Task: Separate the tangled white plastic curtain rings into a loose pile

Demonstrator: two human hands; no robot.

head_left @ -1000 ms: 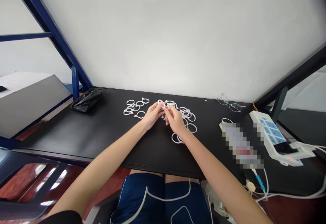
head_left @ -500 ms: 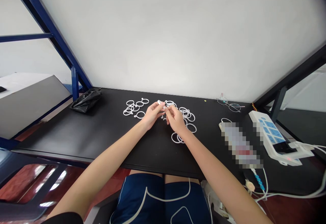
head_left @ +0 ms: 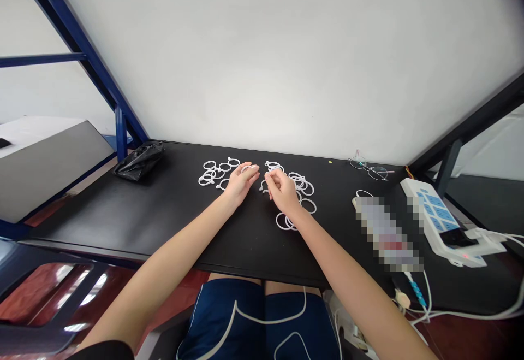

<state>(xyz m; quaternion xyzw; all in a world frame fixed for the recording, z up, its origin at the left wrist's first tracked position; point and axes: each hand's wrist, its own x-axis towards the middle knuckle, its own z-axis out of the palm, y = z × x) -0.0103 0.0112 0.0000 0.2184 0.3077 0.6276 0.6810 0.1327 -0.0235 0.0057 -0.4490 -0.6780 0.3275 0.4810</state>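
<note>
On the black table (head_left: 164, 218) lie two groups of white plastic rings: a left pile (head_left: 213, 174) and a right pile (head_left: 302, 183), with two more rings (head_left: 285, 222) by my right wrist. My left hand (head_left: 240, 182) reaches toward the left pile, its fingers closed lightly on a white ring (head_left: 245, 167). A short gap to the right, my right hand (head_left: 281, 189) rests at the edge of the right pile. Its fingers are curled in a pinch, with a small white piece at the fingertips that I cannot make out.
A crumpled black bag (head_left: 139, 160) lies at the back left. Eyeglasses (head_left: 368, 169) sit at the back right, and a white and blue power strip (head_left: 438, 215) with cables lies by a blurred object (head_left: 387, 231). A blue steel frame (head_left: 119, 130) stands left.
My hands were together, working one ring between them. They have come apart: the left has moved left and down toward the left pile with the ring, and the right has lowered slightly.
</note>
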